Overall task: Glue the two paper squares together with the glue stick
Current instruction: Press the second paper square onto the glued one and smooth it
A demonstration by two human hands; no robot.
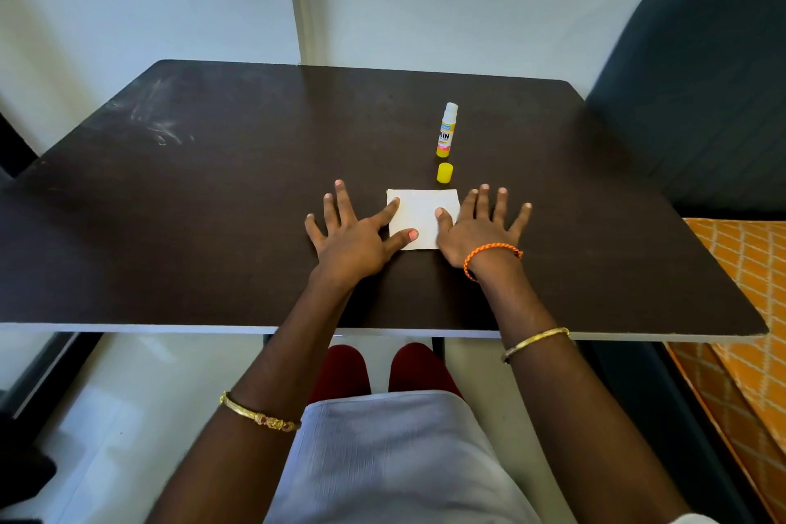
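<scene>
A white paper square [421, 214] lies flat on the dark table [212, 204]; only one sheet shows, so I cannot tell whether a second lies under it. My left hand [355, 232] rests flat with fingers spread, its thumb and index fingertip on the paper's left edge. My right hand [480, 225] also lies flat and spread, its thumb on the paper's right side. Behind the paper the yellow glue stick [446, 131] stands upright with its white tip exposed. Its yellow cap [444, 173] stands apart, between the stick and the paper.
A dark blue chair [701, 77] stands at the table's right rear. An orange patterned cloth [748, 311] lies to the right, below the table edge. White scuff marks [157, 119] show on the table's far left.
</scene>
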